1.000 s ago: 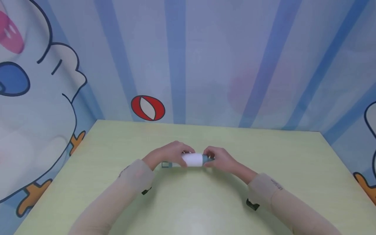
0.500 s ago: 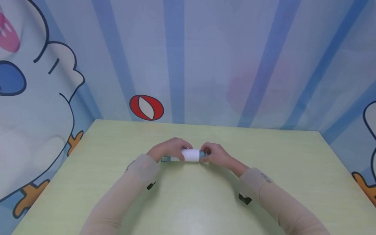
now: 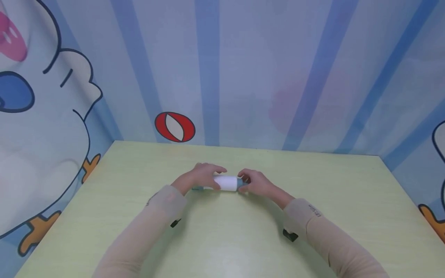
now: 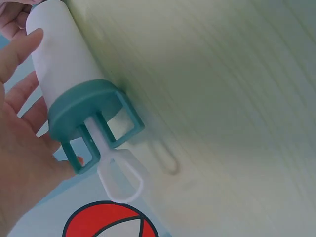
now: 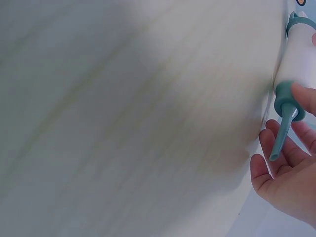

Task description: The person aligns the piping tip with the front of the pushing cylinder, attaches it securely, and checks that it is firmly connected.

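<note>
A large icing syringe (image 3: 226, 183) with a white barrel lies sideways between the two hands over the table. My left hand (image 3: 203, 175) holds the barrel, thumb on the near side and fingers behind it. In the left wrist view, the teal end cap (image 4: 86, 106) has two square finger loops, and a white plunger ring (image 4: 121, 177) sticks out between them. My right hand (image 3: 259, 183) pinches the teal nozzle collar (image 5: 286, 96) at the other end. The thin nozzle tube (image 5: 281, 136) points toward the right palm. Part of the barrel is hidden behind the left hand.
The pale yellow-green table (image 3: 226, 239) extends all around the hands. A blue striped wall (image 3: 243, 77) with cartoon prints stands along its back edge, and printed panels flank both sides.
Both hands and the syringe have shifted slightly toward the back wall. The teal loop end has turned, so its loop shows edge-on in the head view. The left fingers have lifted a little.
</note>
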Demonstrator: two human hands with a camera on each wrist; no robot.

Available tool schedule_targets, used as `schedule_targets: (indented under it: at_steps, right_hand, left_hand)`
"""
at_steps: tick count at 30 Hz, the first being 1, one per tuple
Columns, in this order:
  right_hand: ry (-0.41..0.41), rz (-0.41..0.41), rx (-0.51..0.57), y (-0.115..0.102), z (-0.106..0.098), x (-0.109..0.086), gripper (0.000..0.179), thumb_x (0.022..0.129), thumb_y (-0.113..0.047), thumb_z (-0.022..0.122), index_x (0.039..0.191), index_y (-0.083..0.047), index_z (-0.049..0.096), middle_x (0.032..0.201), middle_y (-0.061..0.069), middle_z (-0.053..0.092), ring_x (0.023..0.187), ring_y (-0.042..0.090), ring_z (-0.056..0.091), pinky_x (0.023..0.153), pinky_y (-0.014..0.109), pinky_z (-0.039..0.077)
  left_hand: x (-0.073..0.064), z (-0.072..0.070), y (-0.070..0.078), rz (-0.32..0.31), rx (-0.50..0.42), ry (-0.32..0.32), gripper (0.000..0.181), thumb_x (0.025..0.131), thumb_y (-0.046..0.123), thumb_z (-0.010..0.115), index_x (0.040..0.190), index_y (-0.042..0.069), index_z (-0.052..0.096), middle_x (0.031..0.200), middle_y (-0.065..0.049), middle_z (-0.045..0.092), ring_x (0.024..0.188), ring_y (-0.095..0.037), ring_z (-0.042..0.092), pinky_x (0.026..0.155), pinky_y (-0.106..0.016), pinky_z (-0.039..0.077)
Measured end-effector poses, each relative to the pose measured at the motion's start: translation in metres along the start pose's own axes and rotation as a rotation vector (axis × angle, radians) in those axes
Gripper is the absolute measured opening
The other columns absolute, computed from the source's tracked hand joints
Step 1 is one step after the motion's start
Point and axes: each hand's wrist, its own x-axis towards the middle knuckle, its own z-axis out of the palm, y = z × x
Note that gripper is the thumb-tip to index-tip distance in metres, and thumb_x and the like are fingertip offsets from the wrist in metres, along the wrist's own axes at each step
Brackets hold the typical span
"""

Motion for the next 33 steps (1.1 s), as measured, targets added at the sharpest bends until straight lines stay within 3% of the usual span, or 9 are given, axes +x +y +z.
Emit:
schedule_targets:
  at_steps: [8,14,19,24,33]
  right_hand:
    - [-0.009,0.007,0.025,0.002,-0.003,-0.002,0.042,0.074,-0.013,0.069,0.112,-0.003,0.053,0.100,0.014,0.060,0.085,0.020,0.056,0.073,0.031,0.047]
    - [-0.006,0.005,0.029,0.005,-0.008,-0.004,0.046,0.074,-0.016,0.069,0.115,-0.002,0.052,0.105,0.016,0.058,0.091,0.024,0.056,0.079,0.036,0.046]
    - [0.007,0.012,0.050,0.012,-0.016,-0.010,0.050,0.075,-0.018,0.068,0.118,-0.003,0.050,0.113,0.017,0.056,0.098,0.027,0.053,0.083,0.039,0.045]
    - [0.027,-0.009,0.076,0.018,-0.031,-0.022,0.051,0.076,-0.019,0.067,0.120,-0.002,0.049,0.115,0.020,0.054,0.101,0.031,0.051,0.083,0.041,0.044]
    - [0.061,-0.049,0.076,0.037,-0.054,-0.051,0.044,0.081,-0.016,0.063,0.119,0.000,0.048,0.116,0.021,0.052,0.101,0.034,0.050,0.082,0.041,0.043]
  left_hand:
    - [-0.001,0.001,-0.007,0.007,0.009,0.042,0.058,0.074,0.034,0.069,0.127,0.022,0.049,0.125,0.001,0.053,0.110,-0.019,0.048,0.095,-0.045,0.025]
    - [-0.004,-0.001,-0.010,-0.029,-0.024,0.048,0.059,0.074,0.036,0.068,0.128,0.023,0.048,0.126,0.001,0.052,0.112,-0.019,0.046,0.098,-0.045,0.024]
    - [-0.009,-0.003,-0.014,-0.017,-0.053,0.061,0.058,0.076,0.035,0.066,0.129,0.021,0.047,0.127,0.000,0.051,0.116,-0.020,0.044,0.099,-0.046,0.028]
    - [-0.016,-0.005,-0.024,0.001,-0.132,0.094,0.058,0.077,0.032,0.066,0.130,0.020,0.046,0.129,-0.001,0.049,0.119,-0.021,0.042,0.098,-0.044,0.035]
    - [-0.033,-0.006,-0.040,0.016,-0.265,0.143,0.057,0.077,0.031,0.065,0.129,0.016,0.046,0.131,-0.003,0.047,0.122,-0.024,0.040,0.097,-0.044,0.036]
